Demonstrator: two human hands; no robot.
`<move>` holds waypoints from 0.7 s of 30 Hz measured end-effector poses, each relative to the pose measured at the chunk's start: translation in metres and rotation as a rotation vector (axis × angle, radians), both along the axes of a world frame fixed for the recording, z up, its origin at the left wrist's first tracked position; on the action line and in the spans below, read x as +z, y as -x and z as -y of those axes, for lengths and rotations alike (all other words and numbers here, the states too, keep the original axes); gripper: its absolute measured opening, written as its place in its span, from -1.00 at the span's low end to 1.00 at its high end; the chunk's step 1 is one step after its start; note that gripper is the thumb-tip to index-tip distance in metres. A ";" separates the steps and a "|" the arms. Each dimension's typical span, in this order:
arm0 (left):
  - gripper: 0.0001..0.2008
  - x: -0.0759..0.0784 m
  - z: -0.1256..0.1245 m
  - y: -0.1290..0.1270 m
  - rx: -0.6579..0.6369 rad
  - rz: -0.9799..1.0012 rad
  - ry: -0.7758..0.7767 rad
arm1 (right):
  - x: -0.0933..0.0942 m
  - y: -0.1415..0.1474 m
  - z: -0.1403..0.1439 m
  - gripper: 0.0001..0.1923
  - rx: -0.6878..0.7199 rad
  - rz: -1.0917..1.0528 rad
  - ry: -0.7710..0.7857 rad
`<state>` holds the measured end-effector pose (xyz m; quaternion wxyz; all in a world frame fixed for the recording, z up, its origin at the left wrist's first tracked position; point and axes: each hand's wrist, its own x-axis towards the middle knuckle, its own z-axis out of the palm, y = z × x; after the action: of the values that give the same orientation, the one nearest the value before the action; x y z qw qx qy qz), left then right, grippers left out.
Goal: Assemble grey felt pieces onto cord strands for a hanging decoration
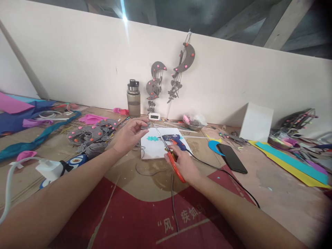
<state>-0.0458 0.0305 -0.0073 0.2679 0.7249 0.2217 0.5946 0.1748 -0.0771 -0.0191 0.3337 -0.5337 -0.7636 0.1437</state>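
Grips red-handled scissors [173, 166] above the white sheet [147, 152] with right hand [185, 164] clamped on them, holds left hand [129, 136] by the sheet's left edge, cannot tell whether pinching anything, has glue gun [169, 137] on the sheet, phone [231, 159] right of it.

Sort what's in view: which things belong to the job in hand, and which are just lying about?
Likely part of the job: orange-handled scissors in the right hand; glue gun; turquoise shape; white sheet.

Apparently just lying about: bottle; phone; small digital display.
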 end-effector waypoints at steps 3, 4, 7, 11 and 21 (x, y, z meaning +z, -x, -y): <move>-0.79 0.001 0.000 0.001 0.007 0.036 -0.001 | 0.002 -0.002 -0.001 -0.71 0.008 -0.002 0.017; -0.79 0.001 0.000 0.001 0.005 0.046 0.008 | 0.003 -0.003 -0.001 -0.72 0.021 -0.008 0.025; -0.80 0.003 0.003 0.000 -0.008 0.056 0.047 | 0.006 -0.003 0.001 -0.74 0.069 -0.030 0.050; -0.79 0.004 0.005 0.000 -0.020 0.060 0.086 | 0.008 -0.002 0.003 -0.73 0.086 -0.033 0.078; -0.81 0.006 0.008 -0.001 -0.019 0.005 0.063 | 0.009 0.001 0.006 -0.74 0.089 -0.054 0.129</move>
<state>-0.0452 0.0226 -0.0018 0.2966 0.7167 0.2329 0.5866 0.1740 -0.0830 -0.0101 0.3123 -0.5154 -0.7666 0.2216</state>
